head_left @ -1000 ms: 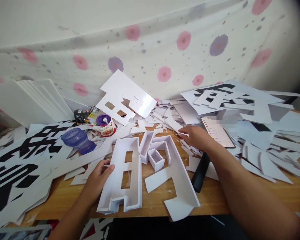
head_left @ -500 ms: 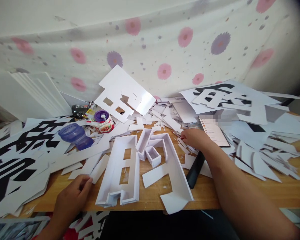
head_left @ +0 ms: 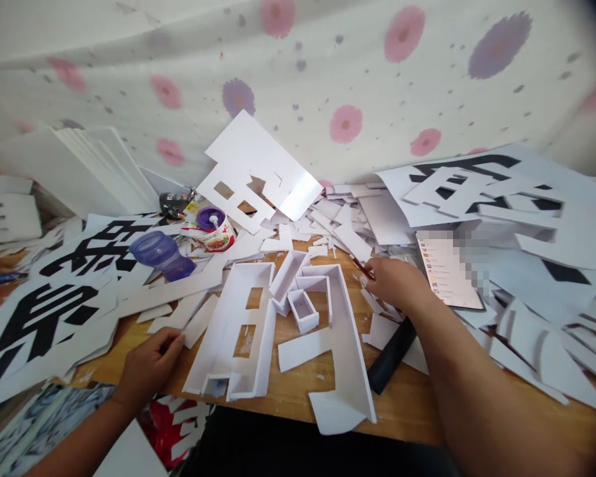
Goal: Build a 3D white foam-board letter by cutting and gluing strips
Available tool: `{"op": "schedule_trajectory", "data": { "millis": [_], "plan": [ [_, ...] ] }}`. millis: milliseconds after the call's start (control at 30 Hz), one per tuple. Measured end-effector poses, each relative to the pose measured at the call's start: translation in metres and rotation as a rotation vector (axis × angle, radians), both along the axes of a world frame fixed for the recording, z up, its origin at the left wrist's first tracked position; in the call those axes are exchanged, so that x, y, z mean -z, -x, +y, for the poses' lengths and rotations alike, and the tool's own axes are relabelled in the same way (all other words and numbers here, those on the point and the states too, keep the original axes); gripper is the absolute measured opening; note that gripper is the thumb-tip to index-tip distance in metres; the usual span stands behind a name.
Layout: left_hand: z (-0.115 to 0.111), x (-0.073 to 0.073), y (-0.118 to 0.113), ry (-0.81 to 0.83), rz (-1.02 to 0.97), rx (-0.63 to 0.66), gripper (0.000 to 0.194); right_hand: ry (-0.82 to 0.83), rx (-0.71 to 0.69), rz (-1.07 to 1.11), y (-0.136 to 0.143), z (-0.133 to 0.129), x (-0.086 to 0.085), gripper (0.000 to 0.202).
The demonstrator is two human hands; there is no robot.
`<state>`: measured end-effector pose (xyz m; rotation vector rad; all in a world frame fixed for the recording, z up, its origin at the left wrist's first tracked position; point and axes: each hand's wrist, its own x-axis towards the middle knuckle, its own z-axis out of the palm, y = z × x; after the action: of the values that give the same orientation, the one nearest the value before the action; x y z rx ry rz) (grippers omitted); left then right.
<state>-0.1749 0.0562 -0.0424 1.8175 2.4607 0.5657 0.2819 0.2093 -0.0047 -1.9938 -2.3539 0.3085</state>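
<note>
My left hand point(head_left: 151, 361) rests at the table's front edge, beside loose white strips point(head_left: 201, 321). Its fingers are loosely bent, the thumb a little apart, and nothing shows in it. Between my hands lies an open-backed white foam-board character: its left box-like part point(head_left: 264, 354) has walls and two rectangular cutouts, its right part point(head_left: 350, 331) has a wall along the outer side, and a small square box point(head_left: 304, 311) sits in the middle. My right hand point(head_left: 392, 281) is closed on a thin dark reddish stick-like tool point(head_left: 360, 266), above the scraps right of the character.
A black cylinder point(head_left: 391, 356) and a phone point(head_left: 447, 271) lie near my right forearm. Behind are a cut-out white sheet point(head_left: 258, 159), a purple cup point(head_left: 163, 255) and a food tub point(head_left: 221, 235). Printed sheets point(head_left: 44, 311) and scraps cover both sides.
The view has shifted, turning and moving slightly. My right hand has lifted a little, and the thin tool in it now shows more clearly. My left hand stays resting at the edge.
</note>
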Motion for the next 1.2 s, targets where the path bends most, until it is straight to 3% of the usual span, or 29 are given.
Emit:
{"op": "schedule_trajectory", "data": {
  "millis": [433,600,700,767,867,967,1067,1200],
  "plan": [
    [-0.003,-0.004,-0.009,-0.055,-0.040,0.029,0.028,-0.325,0.064,0.505,0.006,-0.008,-0.001,0.008],
    [-0.005,-0.002,-0.006,-0.092,-0.108,0.035,0.027,-0.384,-0.161,0.675,0.014,-0.022,-0.004,0.013],
    [0.006,-0.017,-0.013,-0.140,-0.152,0.077,0.026,-0.382,-0.338,0.693,0.028,-0.034,-0.009,0.013],
    [0.021,-0.036,-0.029,-0.218,-0.149,0.224,0.023,-0.343,-0.482,0.675,0.036,-0.040,-0.012,0.010],
    [0.050,-0.067,-0.065,-0.316,-0.049,0.697,0.019,-0.273,-0.680,0.591,0.044,-0.046,-0.013,0.014],
    [0.079,-0.083,-0.103,-0.245,0.029,1.052,0.024,-0.254,-0.723,0.482,0.046,-0.047,-0.013,0.025],
    [0.098,-0.080,-0.128,-0.104,0.099,1.131,0.035,-0.283,-0.719,0.419,0.048,-0.046,-0.012,0.025],
    [0.109,-0.068,-0.139,0.063,0.102,1.170,0.046,-0.354,-0.743,0.378,0.054,-0.046,-0.010,0.018]
  ]
}}
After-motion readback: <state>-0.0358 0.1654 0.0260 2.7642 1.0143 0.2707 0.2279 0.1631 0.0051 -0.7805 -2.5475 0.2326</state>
